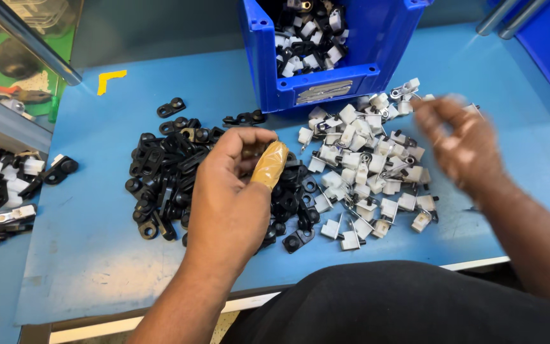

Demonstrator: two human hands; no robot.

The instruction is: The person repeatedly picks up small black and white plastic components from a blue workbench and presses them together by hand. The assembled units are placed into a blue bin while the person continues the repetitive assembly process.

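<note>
Black clips (pixel 167 172) lie heaped on the blue desk (pixel 84 255), under the left hand (pixel 230 185), whose taped fingers (pixel 270 164) curl, contents unclear. The blurred right hand (pixel 463 143) hovers half-open over white clips (pixel 364 172) beside the blue bin (pixel 326 83).

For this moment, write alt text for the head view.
A person's left hand, thumb wrapped in tan tape, hovers over a pile of black clips on a blue table. The blurred right hand is above a pile of white clips, near a blue bin.
</note>
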